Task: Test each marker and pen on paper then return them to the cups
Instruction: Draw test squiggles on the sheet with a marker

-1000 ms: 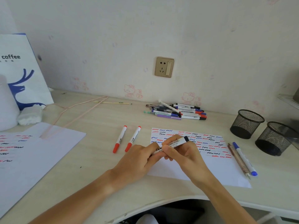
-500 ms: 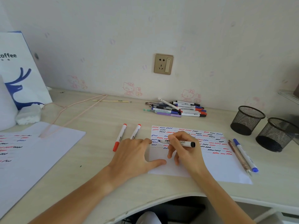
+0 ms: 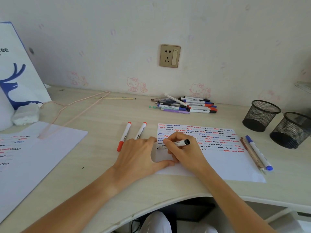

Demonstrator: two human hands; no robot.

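We are in the testing step: our right hand (image 3: pixel 182 149) pinches a black-capped whiteboard marker (image 3: pixel 175 144) in a writing grip, its tip down at the left edge of the test sheet (image 3: pixel 218 163), just below the rows of red, blue and black squiggles. The cap sits on the marker's rear end. Our left hand (image 3: pixel 139 157) lies flat and spread, holding nothing, thumb pressing the sheet's left margin to keep it from sliding.

Next, we judge, comes a short squiggle on the bare paper, then pulling the cap off the back, closing the tip, and carrying the marker to one of the two mesh cups (image 3: pixel 260 115) at the far right; both look empty from here.

Around us: two red markers (image 3: pixel 124 136) just left of the sheet, a blue-capped pen (image 3: pixel 258 152) and a brown pen (image 3: pixel 250 153) touching side by side along its right edge, and a pile of pens and markers (image 3: pixel 185 105) by the wall. The two pens lie between the sheet and the cups, so the reach should pass over them. A second scribbled sheet (image 3: pixel 33 148) lies far left.
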